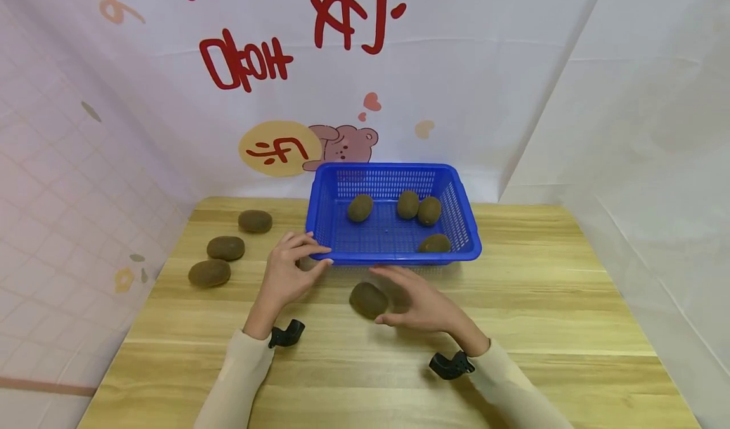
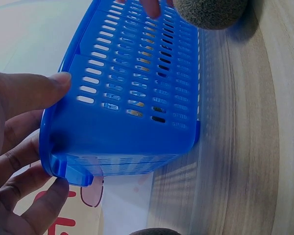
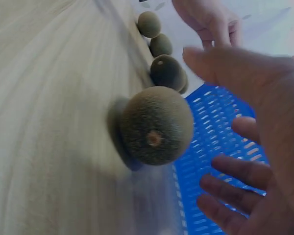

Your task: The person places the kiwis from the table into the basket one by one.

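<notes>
A blue plastic basket (image 1: pixel 393 257) with slotted walls stands at the back of the table, several kiwis inside. My left hand (image 1: pixel 288 270) grips its front left corner; in the left wrist view the thumb lies on the rim (image 2: pixel 48 122) and the fingers bend around the corner. One brown kiwi (image 1: pixel 368 300) lies on the table in front of the basket. Just right of that kiwi is my right hand (image 1: pixel 424 302), fingers spread and holding nothing. In the right wrist view, the kiwi (image 3: pixel 157 126) sits apart from the thumb and fingers.
Three more kiwis (image 1: pixel 225 248) lie in a loose row on the left of the wooden table (image 1: pixel 542 302). A white printed cloth (image 1: pixel 456 68) hangs close behind the basket, with more cloth along both sides. Each wrist wears a black mount (image 1: pixel 450 365).
</notes>
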